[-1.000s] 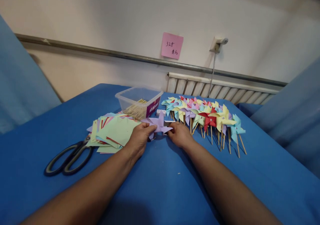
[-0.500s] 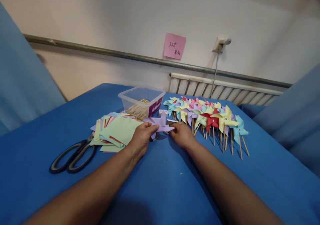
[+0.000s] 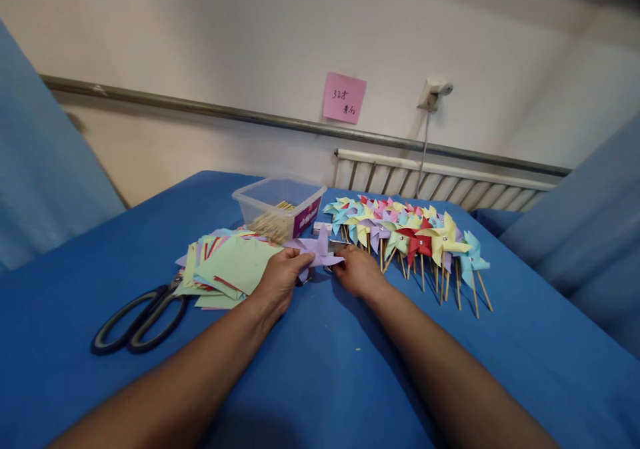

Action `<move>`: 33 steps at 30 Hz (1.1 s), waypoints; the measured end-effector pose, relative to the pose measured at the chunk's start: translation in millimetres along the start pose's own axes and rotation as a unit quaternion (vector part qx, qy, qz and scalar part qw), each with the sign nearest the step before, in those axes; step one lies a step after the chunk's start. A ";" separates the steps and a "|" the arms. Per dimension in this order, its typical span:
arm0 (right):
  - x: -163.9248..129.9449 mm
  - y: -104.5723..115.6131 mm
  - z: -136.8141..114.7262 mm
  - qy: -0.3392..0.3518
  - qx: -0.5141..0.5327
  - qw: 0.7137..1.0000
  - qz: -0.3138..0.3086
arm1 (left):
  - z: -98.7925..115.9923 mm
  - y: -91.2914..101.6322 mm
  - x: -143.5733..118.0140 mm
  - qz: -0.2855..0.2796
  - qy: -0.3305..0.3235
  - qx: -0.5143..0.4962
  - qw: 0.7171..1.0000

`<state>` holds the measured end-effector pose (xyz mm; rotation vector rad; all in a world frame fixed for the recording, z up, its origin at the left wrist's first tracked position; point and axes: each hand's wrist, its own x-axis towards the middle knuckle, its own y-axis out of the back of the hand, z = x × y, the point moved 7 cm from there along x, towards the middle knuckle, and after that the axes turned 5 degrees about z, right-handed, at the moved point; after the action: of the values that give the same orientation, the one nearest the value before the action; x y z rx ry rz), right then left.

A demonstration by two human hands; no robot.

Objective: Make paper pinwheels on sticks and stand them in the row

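Two hands meet over the middle of the worktop [image 3: 320, 382], both on one purple pinwheel [image 3: 317, 251]. The left hand [image 3: 278, 280] pinches its near blade between thumb and fingers; the right hand [image 3: 356, 272] has its fingers curled together at the pinwheel's right tip, though what they grip there is too small to tell. As a judgement, the folds hold best if the left pinch stays close to the centre, so the blades do not spring flat, while the right works with small, light moves that do not crease the paper.

The worktop is covered in blue cloth and stands before a pale wall with a rail [image 3: 200, 108], a radiator [image 3: 440, 179] and a pink note [image 3: 343, 97]. On it, from largest: a row of pinwheels on sticks [image 3: 410, 232], cut paper squares [image 3: 225, 266], scissors [image 3: 137, 319] and a clear tub of sticks [image 3: 278, 204].
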<state>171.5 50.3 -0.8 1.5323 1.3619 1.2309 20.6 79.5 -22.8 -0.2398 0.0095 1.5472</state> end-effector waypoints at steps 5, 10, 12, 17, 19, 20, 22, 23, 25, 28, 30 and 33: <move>-2.5 0.6 -2.0 0.005 -0.009 1.000 0.004 | -1.1 0.3 1.3 0.000 -0.001 0.001 1.000; -2.2 -0.5 -0.8 0.007 -0.006 1.000 0.005 | -2.0 0.4 2.3 -0.003 -0.001 0.000 1.000; -1.7 -1.4 0.0 0.007 -0.004 1.000 0.006 | -1.7 0.3 2.1 -0.004 -0.002 -0.002 1.000; -2.4 -3.0 1.9 0.003 0.010 1.000 0.020 | -1.1 0.1 1.0 -0.004 0.001 -0.003 1.000; -2.6 -3.4 3.6 -0.001 0.019 0.999 0.027 | -1.0 0.0 0.6 -0.003 0.003 -0.003 1.000; -2.5 -3.7 4.7 -0.004 0.024 0.999 0.030 | -0.8 0.1 0.4 -0.003 0.004 -0.004 1.000; -1.6 -4.7 7.1 -0.008 0.036 0.999 0.034 | -0.2 0.1 0.0 -0.002 0.005 -0.007 1.000; -1.0 -5.3 8.6 -0.012 0.042 0.998 0.036 | 0.0 0.1 -0.1 -0.002 0.005 -0.009 1.000; 0.3 -6.6 11.8 -0.020 0.053 0.998 0.038 | 0.3 0.1 -0.5 -0.001 0.006 -0.011 1.000; 1.6 -7.8 14.1 -0.021 0.064 0.997 0.037 | 0.4 0.3 -0.9 0.003 0.006 -0.012 1.000; 1.9 -7.7 13.0 -0.012 0.066 0.997 0.031 | -0.1 0.4 -0.7 0.005 0.007 -0.011 1.000; 2.3 -6.7 9.6 0.002 0.061 0.998 0.019 | -1.2 0.5 0.0 0.004 0.008 -0.009 1.000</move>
<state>178.8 54.4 -9.3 1.6466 1.4402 1.1939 20.3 79.3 -24.1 -0.2672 0.0092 1.5546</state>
